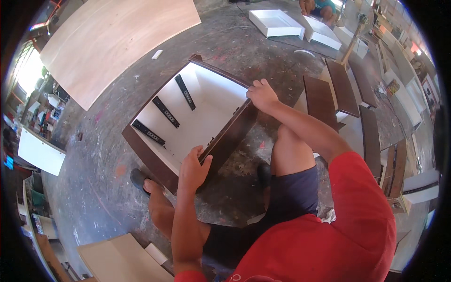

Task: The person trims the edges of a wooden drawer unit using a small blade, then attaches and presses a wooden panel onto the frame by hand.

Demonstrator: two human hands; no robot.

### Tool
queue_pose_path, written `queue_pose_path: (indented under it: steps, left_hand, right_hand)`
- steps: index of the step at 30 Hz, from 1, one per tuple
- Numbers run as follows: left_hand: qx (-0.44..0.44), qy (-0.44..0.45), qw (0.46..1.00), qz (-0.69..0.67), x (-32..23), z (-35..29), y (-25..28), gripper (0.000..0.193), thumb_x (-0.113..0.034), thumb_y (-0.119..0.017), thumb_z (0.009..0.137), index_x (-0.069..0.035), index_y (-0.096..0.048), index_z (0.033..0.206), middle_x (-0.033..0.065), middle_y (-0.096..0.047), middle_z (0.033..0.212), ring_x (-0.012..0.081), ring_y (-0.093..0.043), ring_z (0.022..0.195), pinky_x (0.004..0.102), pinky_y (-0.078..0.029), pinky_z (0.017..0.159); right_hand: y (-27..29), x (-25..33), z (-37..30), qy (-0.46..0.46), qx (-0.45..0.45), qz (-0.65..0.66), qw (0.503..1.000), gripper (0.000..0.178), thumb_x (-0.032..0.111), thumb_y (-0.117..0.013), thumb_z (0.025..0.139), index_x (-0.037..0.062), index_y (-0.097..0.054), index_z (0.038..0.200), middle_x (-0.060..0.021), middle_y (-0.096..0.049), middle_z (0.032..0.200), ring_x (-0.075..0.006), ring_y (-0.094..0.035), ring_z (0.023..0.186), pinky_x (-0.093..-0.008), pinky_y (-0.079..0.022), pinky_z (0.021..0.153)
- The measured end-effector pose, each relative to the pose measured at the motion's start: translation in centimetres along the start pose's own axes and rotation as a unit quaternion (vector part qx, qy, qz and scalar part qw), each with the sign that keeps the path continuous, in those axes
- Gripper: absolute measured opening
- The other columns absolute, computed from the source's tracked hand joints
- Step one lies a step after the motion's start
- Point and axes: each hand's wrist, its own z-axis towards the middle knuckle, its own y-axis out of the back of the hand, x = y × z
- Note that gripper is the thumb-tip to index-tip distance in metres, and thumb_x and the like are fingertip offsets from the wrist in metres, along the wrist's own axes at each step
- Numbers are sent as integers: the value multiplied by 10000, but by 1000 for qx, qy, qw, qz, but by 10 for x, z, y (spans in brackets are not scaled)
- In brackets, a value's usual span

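A dark brown cabinet (157, 162) with a white inside stands on the floor before me, its open side facing up toward me. Three black drawer slides (165, 112) run along its left inner wall; on the right inner wall only small dark bits of hardware show. My right hand (263, 96) grips the rim at the far right corner, its fingers curled over the edge. At the near end of the same rim is my left hand (193, 170), fingers bent over the edge and thumb apart on the outer side. Its fingertips are partly hidden.
A large plywood sheet (122, 42) lies at the far left. White drawers (277, 23) stand at the back, near another person (324, 9). Brown-fronted drawers (342, 87) crowd my right side. A beige board (124, 258) lies at the lower left. My sandalled foot (140, 181) is beside the cabinet.
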Motion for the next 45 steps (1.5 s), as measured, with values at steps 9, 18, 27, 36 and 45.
queue_pose_path:
  steps: [9, 18, 27, 36, 45]
  left_hand:
    - [5, 41, 998, 39, 0, -4, 17, 490, -306, -715, 978, 18, -626, 1336, 190, -758, 1183, 354, -713, 1131, 437, -543, 978]
    - [7, 41, 996, 74, 15, 2, 18, 467, -329, -727, 960, 14, -652, 1269, 171, -771, 1018, 339, -731, 1007, 432, -551, 906]
    - [-5, 95, 995, 11, 27, -9, 36, 540, -373, -716, 959, -11, -621, 1347, 161, -769, 1055, 345, -729, 1017, 442, -546, 908]
    - [-269, 35, 954, -128, 55, 6, 56, 469, -225, -702, 979, 9, -590, 1368, 135, -763, 1039, 249, -731, 928, 389, -575, 807]
    - [-288, 43, 942, -169, 53, -4, 60, 462, -201, -698, 984, 18, -582, 1374, 144, -753, 1060, 241, -727, 913, 369, -577, 794]
  right_hand:
    - [-4, 3, -2, -33, -5, 16, 999, 118, 164, -625, 877, 181, -735, 840, 40, -693, 910, -195, -582, 1031, -399, -407, 891]
    - [19, 84, -15, 27, -39, 137, 989, 138, 117, -624, 875, 180, -737, 922, 39, -683, 969, -192, -576, 1053, -396, -410, 928]
    - [53, 177, -16, 87, -75, 242, 963, 152, 111, -631, 878, 158, -749, 962, 13, -695, 983, -202, -592, 1053, -398, -414, 935]
    - [94, 275, -18, 142, -35, 285, 947, 174, 114, -640, 880, 153, -748, 1010, 5, -696, 1035, -213, -599, 1045, -402, -419, 908]
    - [93, 263, -14, 170, -41, 303, 937, 190, 134, -615, 894, 154, -751, 1026, -21, -678, 1004, -222, -590, 1050, -402, -423, 899]
